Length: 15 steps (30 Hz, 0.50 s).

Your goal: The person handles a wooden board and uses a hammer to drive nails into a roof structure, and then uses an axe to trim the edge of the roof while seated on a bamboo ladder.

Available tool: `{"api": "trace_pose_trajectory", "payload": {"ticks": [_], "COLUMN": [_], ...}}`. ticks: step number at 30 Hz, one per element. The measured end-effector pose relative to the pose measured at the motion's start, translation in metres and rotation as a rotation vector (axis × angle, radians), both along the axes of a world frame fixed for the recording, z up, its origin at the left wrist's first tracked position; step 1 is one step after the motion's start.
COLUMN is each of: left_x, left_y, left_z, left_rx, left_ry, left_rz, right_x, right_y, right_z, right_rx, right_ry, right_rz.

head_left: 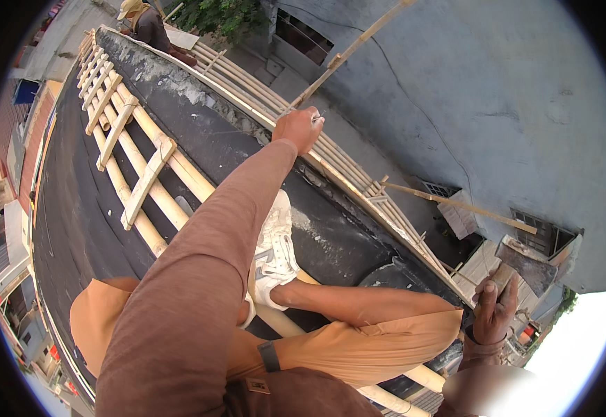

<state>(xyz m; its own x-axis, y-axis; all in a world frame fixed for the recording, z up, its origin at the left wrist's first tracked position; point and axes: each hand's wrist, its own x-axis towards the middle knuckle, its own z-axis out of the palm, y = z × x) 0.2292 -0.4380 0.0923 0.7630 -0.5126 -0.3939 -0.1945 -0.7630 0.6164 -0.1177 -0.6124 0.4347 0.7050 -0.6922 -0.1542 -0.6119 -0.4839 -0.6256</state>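
Note:
My left hand (pixel 299 130) reaches out over the pale board (pixel 348 182) along the roof edge. Its fingers are closed in a pinch, with a small thin metal piece (pixel 319 117) poking out; too little of it shows to name its kind. Off to the right, my right hand (pixel 495 313) grips a hatchet (pixel 534 268) by its wooden handle, close under the broad, worn metal head. The hatchet is held up beyond the roof edge, apart from the board. Dark roofing sheet (pixel 226 149), with grey mortar smears near the edge, lies beneath my left forearm.
A bamboo ladder (pixel 151 128) with nailed wooden rungs lies on the roof under my legs. My white shoe (pixel 275 243) rests beside it. Bamboo scaffold poles (pixel 247 85) run outside the edge, above a drop to a grey wall (pixel 484 111). Another person (pixel 151 31) crouches at the far end.

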Motion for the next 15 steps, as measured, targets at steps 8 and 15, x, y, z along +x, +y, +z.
{"api": "trace_pose_trajectory", "payload": {"ticks": [8,15], "left_x": [0.001,0.001], "left_y": [0.0,0.002], "left_z": [0.005,-0.002], "left_rx": [0.007,-0.021], "left_ry": [0.047,0.039], "left_rz": [-0.006,-0.012], "right_x": [0.176,0.208], "right_y": [0.017,0.021], "right_z": [-0.156,-0.214], "right_rx": [-0.446,-0.355], "right_ry": [0.423,0.493], "right_rz": [0.795,0.928]}}
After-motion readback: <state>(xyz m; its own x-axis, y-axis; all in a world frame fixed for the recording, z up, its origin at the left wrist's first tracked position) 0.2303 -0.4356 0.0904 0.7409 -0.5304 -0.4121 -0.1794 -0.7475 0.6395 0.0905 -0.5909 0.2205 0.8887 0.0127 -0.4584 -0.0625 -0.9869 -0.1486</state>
